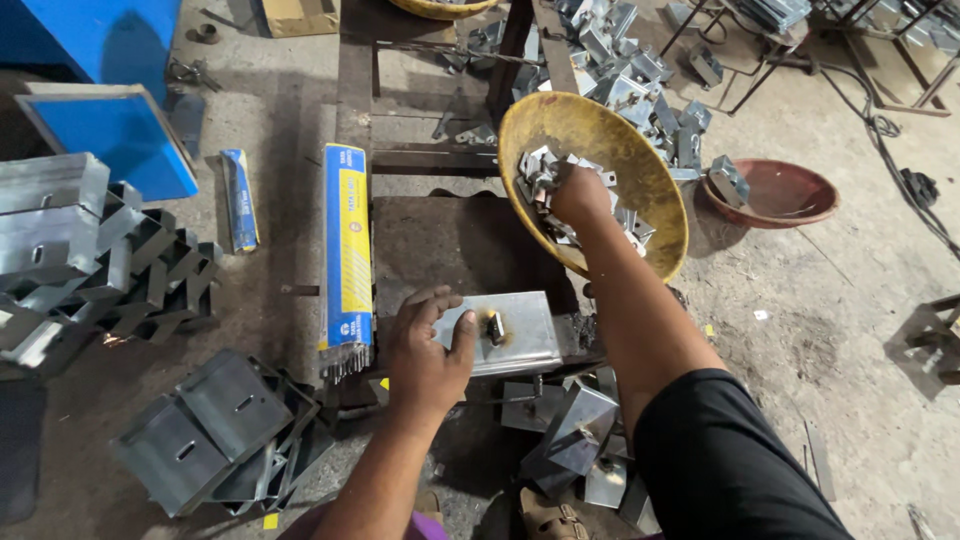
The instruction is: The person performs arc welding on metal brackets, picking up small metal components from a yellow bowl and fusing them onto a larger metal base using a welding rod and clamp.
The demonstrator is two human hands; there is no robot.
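My left hand (425, 345) rests on the left end of a flat grey metal plate (520, 330) that lies on a dark steel work stand (440, 245); the thumb presses the plate's top, near a small dark piece fixed at its middle. My right hand (578, 192) reaches into a tilted yellow bowl (640, 170) filled with several small grey metal brackets (538, 170). Its fingers are curled down among the brackets, and what they hold is hidden.
A blue and yellow packet of welding rods (346, 255) lies left of the stand. Stacks of folded metal channels (85, 250) and plates (215, 425) sit on the floor at left. More brackets (625, 70) are heaped behind the bowl, beside a red-brown basin (785, 195).
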